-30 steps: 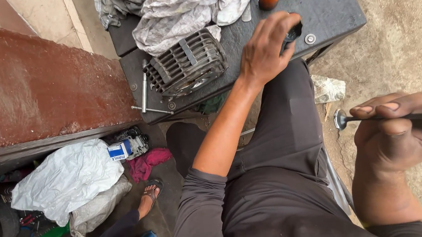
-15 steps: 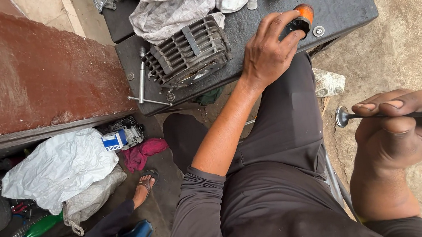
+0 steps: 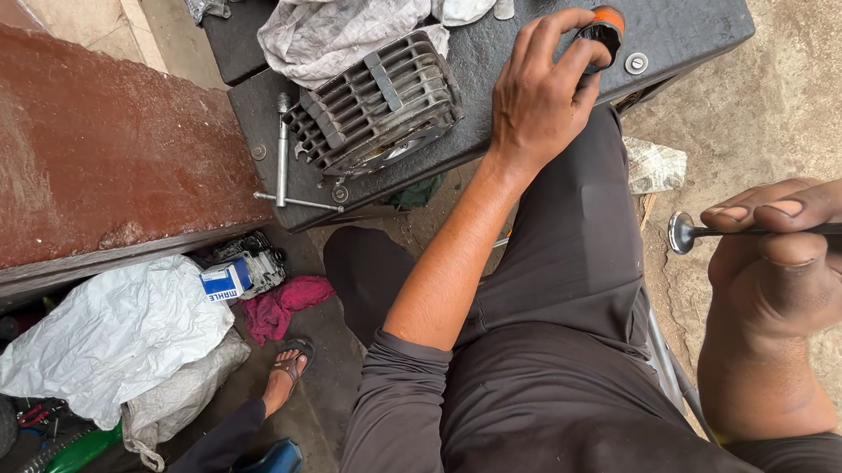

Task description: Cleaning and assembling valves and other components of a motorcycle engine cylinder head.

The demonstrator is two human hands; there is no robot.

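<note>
Left hand (image 3: 540,97) grips a small black, orange-capped container (image 3: 605,32).

The person wears a dark grey long-sleeved top, the left sleeve (image 3: 400,408) pushed up and bunched in soft folds near the elbow, leaving the forearm bare. Matching dark grey trousers (image 3: 565,285) cover both legs, the cloth plain and a little creased. The left hand (image 3: 541,102) and right hand (image 3: 803,256) are ungloved, with short nails.
</note>
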